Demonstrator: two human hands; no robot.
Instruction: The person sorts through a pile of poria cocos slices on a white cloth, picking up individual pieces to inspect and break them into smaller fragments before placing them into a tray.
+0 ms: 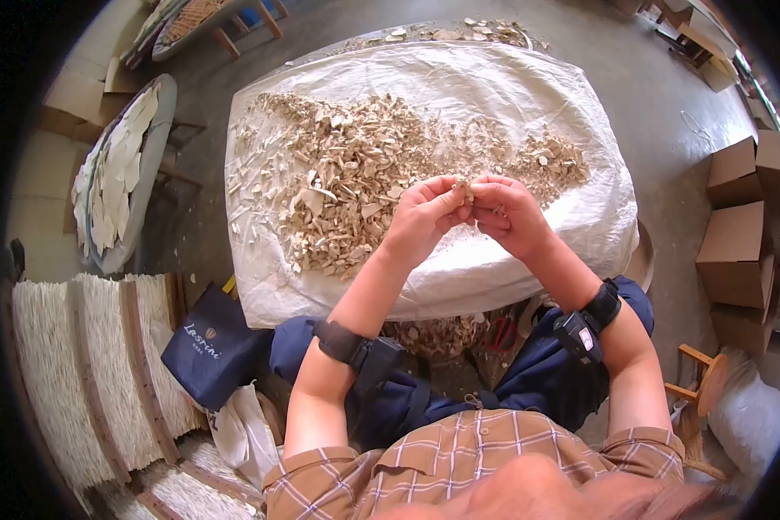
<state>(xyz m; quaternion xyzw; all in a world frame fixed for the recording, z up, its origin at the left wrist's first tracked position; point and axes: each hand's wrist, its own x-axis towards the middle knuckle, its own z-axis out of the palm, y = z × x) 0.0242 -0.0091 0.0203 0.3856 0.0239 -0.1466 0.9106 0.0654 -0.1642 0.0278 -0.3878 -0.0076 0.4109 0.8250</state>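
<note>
My left hand (425,212) and my right hand (507,212) meet above the near middle of a cloth-covered table. Fingertips of both hands pinch one small, pale brown dried piece (466,192) between them. Its exact kind I cannot make out, and the fingers partly cover it. Just beyond and to the left of my hands lies a broad heap of similar dried beige chips (347,147), with larger slices among them. A smaller, finer heap (550,160) sits to the right. Both heaps rest on a creased white cloth (494,69).
Under the table's near edge is a container of dried pieces (438,336), with red-handled scissors (500,334) beside it. A navy bag (212,347) and stacked pale sheets (104,364) stand left. Cardboard boxes (732,251) and a wooden stool (711,381) are right.
</note>
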